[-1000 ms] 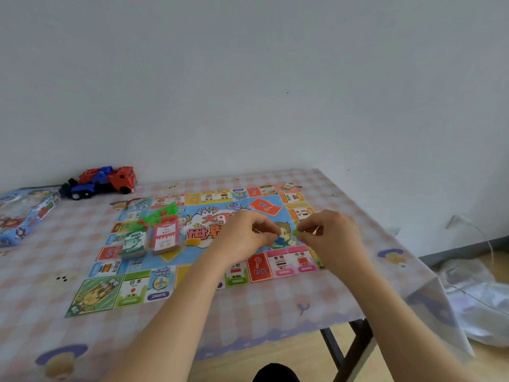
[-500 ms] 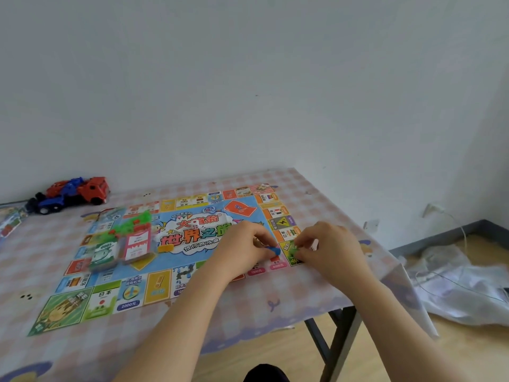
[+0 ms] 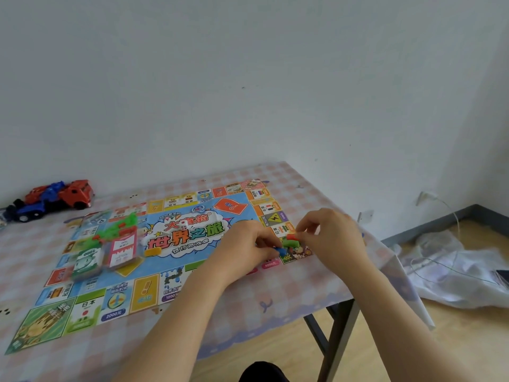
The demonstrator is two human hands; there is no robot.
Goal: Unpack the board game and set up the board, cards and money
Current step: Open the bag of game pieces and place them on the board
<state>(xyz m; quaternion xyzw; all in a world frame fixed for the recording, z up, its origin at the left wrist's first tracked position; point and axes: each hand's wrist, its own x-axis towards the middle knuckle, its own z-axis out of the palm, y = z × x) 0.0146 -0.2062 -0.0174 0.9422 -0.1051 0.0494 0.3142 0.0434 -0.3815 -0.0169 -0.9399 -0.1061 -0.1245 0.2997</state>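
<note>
The colourful game board point(image 3: 176, 288) lies flat on the checked tablecloth. My left hand point(image 3: 245, 250) and my right hand point(image 3: 330, 238) meet over the board's near right corner. The left fingers pinch a small blue playing piece point(image 3: 280, 249). The right fingers pinch a red piece point(image 3: 292, 237) with a green piece point(image 3: 289, 243) just under it. On the board's left part sit a stack of green money point(image 3: 86, 261), a pink card pack point(image 3: 122, 248) and green plastic houses point(image 3: 118, 228). A white die point(image 3: 184, 224) rests on the centre artwork and an orange card point(image 3: 230, 206) lies beyond it.
A red and blue toy truck point(image 3: 52, 198) stands at the table's back left by the wall. The table edge point(image 3: 385, 260) drops off just right of my hands. White plastic sheeting and a cable point(image 3: 454, 268) lie on the wooden floor to the right.
The view has swung right and closer. Both hands have moved from the board's middle to its near right corner, and the small coloured pieces now show between the fingers.
</note>
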